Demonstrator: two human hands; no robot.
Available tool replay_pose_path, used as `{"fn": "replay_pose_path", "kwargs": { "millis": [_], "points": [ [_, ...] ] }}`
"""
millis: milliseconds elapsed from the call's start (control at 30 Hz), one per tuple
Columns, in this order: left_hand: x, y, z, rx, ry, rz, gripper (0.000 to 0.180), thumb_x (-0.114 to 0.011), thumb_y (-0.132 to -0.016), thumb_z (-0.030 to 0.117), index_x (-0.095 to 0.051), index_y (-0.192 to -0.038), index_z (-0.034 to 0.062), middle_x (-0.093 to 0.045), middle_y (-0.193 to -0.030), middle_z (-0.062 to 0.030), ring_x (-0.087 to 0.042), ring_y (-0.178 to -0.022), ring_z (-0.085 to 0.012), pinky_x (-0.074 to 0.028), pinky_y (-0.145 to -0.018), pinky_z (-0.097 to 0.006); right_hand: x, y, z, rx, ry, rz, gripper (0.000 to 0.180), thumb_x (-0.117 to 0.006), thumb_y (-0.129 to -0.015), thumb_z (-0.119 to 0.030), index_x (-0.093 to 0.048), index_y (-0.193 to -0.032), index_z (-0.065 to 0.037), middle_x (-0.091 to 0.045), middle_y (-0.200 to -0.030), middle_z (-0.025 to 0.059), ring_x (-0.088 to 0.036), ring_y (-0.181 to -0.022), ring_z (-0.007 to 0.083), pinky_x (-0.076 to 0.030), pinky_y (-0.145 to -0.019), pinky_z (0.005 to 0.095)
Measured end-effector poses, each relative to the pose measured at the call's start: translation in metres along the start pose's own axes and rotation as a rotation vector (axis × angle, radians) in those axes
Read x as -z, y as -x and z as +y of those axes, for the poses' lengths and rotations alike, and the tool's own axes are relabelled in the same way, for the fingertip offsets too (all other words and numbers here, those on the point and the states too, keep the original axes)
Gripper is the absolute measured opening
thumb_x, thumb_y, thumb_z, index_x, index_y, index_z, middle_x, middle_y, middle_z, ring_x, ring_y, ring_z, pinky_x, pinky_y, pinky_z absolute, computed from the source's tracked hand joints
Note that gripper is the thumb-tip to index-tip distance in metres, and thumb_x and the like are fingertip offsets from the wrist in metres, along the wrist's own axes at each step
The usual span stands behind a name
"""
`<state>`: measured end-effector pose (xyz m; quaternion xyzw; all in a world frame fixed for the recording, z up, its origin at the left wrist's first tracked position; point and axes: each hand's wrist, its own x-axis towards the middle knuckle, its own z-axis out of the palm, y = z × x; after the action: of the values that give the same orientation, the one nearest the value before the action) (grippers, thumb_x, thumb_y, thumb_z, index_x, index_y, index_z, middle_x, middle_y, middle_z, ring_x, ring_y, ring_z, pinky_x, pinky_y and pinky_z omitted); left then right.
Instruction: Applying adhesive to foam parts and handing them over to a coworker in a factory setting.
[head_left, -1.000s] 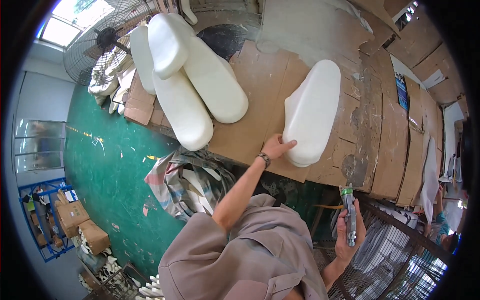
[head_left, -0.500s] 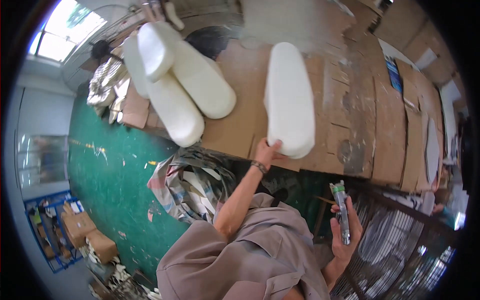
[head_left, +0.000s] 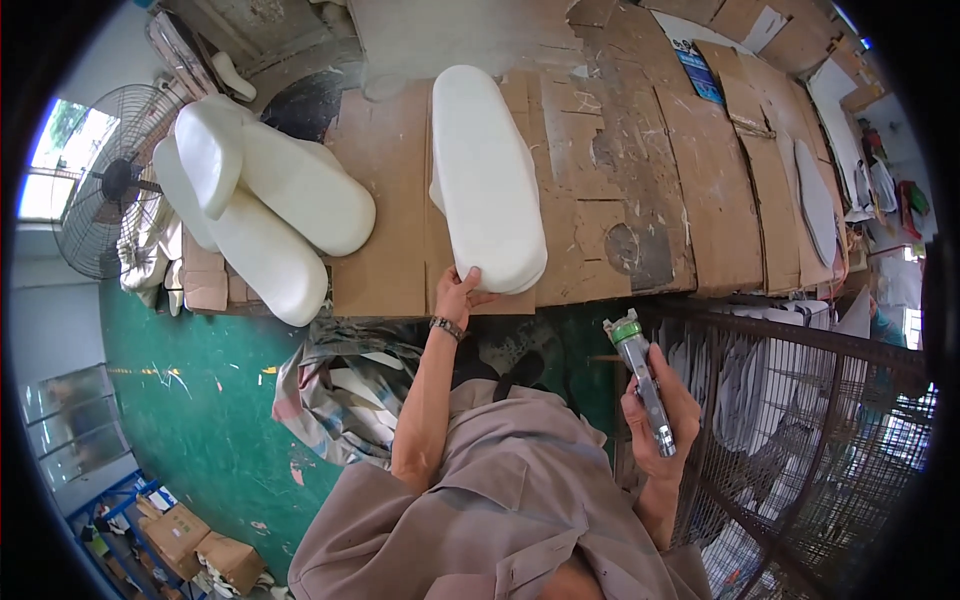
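A long white foam slipper (head_left: 488,185) lies sole up on the cardboard-covered table. My left hand (head_left: 460,297) pinches its near end, thumb against the upper face and fingers reaching under the edge. Off to the right, below the table edge, my right hand (head_left: 662,415) is closed round a short grey cylindrical hand tool (head_left: 643,385) with a green collar at its upper end; its exact kind is not clear. Several similar white slippers (head_left: 262,235) overlap in a pile to the left of the held one.
Brown cardboard (head_left: 400,265) covers the table. A large fan (head_left: 118,180) stands at the far left. Below the table's near edge is a striped sack (head_left: 345,400). A wire-mesh rack (head_left: 780,400) is close on the right, and cartons (head_left: 178,535) sit at lower left.
The whole view has shifted, so table and slippers appear farther left. My left hand keeps its hold on the slipper's near end, and my right hand still grips the tool.
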<state>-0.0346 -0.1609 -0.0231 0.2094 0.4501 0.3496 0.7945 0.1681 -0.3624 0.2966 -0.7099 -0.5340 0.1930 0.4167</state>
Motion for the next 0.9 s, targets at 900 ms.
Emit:
{"fn": "replay_pose_path", "kwargs": {
  "millis": [900],
  "points": [
    [-0.002, 0.008, -0.021, -0.041, 0.121, 0.033, 0.024, -0.057, -0.103, 0.019, -0.054, -0.123, 0.0052, -0.064, -0.11, -0.0053, -0.067, -0.1, -0.0195, -0.064, -0.083, -0.044, 0.05, 0.031, 0.021, 0.077, -0.016, -0.22, 0.05, -0.078, -0.081, -0.012, -0.064, -0.124, 0.008, -0.07, -0.099, 0.0226, -0.07, -0.08, 0.0278, -0.053, -0.074, 0.0321]
  ]
}}
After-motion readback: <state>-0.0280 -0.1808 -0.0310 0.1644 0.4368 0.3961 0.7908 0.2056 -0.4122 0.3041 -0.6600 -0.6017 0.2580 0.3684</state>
